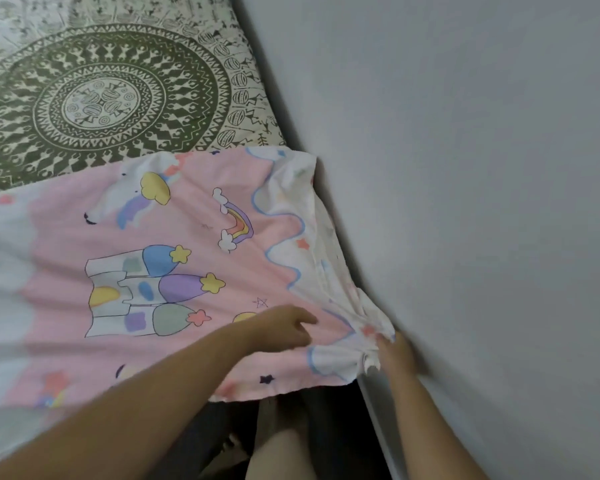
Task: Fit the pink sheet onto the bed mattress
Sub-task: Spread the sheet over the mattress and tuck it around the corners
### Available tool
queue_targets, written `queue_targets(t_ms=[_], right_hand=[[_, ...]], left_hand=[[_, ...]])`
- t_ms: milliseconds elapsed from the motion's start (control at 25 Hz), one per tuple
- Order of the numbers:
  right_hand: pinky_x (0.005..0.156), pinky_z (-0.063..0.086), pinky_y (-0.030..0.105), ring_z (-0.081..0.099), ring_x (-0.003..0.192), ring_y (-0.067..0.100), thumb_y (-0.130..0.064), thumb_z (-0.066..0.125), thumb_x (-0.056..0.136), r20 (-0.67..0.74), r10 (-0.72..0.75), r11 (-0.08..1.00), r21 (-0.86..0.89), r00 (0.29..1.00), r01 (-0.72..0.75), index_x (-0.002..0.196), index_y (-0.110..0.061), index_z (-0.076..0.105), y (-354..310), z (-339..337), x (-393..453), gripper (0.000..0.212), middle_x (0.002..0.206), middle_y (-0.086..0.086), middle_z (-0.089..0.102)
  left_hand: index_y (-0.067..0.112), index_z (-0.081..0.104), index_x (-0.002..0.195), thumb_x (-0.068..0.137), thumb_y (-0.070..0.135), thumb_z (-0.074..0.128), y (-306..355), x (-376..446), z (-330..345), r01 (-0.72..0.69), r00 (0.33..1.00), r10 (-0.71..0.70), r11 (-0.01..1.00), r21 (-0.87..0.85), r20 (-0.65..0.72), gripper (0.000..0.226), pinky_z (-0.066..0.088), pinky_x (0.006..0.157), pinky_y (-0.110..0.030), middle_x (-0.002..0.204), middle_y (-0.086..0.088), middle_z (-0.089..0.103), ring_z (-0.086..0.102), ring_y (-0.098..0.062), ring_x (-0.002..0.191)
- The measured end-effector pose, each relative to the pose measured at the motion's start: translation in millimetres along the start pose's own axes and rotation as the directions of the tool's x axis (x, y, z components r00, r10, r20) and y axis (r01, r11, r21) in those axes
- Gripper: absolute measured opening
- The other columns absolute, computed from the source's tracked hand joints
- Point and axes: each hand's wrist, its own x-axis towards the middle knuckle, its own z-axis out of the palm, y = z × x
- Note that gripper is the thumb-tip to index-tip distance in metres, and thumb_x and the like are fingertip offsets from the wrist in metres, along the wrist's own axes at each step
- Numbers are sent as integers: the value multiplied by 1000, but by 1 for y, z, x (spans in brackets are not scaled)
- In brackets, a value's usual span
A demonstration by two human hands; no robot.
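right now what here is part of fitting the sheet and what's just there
In the job:
- pink sheet, cartoon castle and rainbow print, spread over the bed
- right hand, pinching the bunched corner by the wall
- left hand, resting on the sheet near that corner

Just there:
- green mandala bedcover, under the sheet's far edge
- grey wall

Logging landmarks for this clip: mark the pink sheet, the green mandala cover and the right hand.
pink sheet (174, 244), head view, flat printed middle.
green mandala cover (101, 98), head view, centre of its round pattern.
right hand (394, 353), head view, back of hand at the bunched corner.
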Motion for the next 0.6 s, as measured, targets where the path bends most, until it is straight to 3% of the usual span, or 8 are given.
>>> queue_targets(t_ms=[80, 160, 240, 320, 400, 480, 520, 600], right_hand=[[97, 43, 44, 53, 119, 38, -34, 47, 94, -96, 61, 986, -152, 994, -76, 128, 2, 48, 3, 12, 8, 50, 133, 24, 52], [97, 41, 47, 50, 121, 37, -37, 49, 91, -159, 33, 961, -265, 987, -75, 128, -3, 47, -17, 24, 2, 51, 134, 19, 50], [91, 44, 43, 53, 116, 33, -31, 56, 86, -174, -212, 927, -347, 962, 141, 125, -10, 50, -59, 36, -11, 45, 128, 12, 54], [90, 45, 38, 55, 114, 29, -25, 57, 82, -91, -484, 845, -306, 870, 438, 127, -14, 50, -116, 49, -15, 46, 125, 8, 57], [91, 43, 33, 57, 112, 27, -22, 57, 84, -28, -633, 758, -229, 774, 611, 131, -16, 49, -182, 61, 0, 48, 123, 6, 60], [83, 50, 32, 65, 97, 25, -25, 53, 83, 31, -626, 771, -119, 779, 625, 130, -20, 49, -254, 73, 27, 47, 109, 6, 67], [71, 54, 31, 69, 80, 24, -26, 51, 82, 76, -595, 798, -60, 800, 599, 127, -21, 49, -289, 82, 42, 46, 97, 7, 71], [40, 42, 18, 61, 43, 15, -25, 51, 83, 153, -479, 875, 10, 864, 483, 118, -17, 50, -341, 104, 77, 36, 71, 9, 68]], left_hand=[[19, 52, 131, 88, 16, 54, -17, 8, -25, 68, 990, -62, 997, 43, -131, 43, 39, 79, -19, 116, -2, 64, 58, -20, 104], [19, 54, 129, 88, 16, 54, -30, 21, -51, 119, 978, -99, 987, 104, -183, 41, 37, 80, -19, 122, -2, 61, 56, -20, 109], [19, 52, 131, 89, 17, 53, -37, 36, -79, 156, 972, -122, 974, 161, -202, 42, 37, 84, -20, 126, -1, 59, 55, -19, 111], [20, 48, 135, 90, 18, 52, -40, 57, -116, 178, 961, -122, 960, 217, -249, 45, 37, 90, -22, 131, -1, 56, 52, -20, 117], [20, 45, 137, 90, 15, 50, -44, 79, -158, 185, 934, -94, 952, 242, -343, 47, 35, 97, -24, 137, -3, 52, 48, -22, 124], [19, 44, 138, 90, 10, 48, -53, 98, -204, 208, 892, -86, 950, 234, -444, 50, 34, 101, -27, 141, -5, 48, 45, -23, 128], [20, 43, 139, 89, 8, 48, -62, 109, -227, 228, 865, -87, 945, 233, -494, 51, 35, 103, -30, 142, -6, 46, 44, -24, 129], [23, 38, 142, 89, 8, 49, -85, 129, -269, 296, 817, -106, 920, 255, -567, 56, 39, 104, -38, 145, -7, 42, 43, -27, 129]])
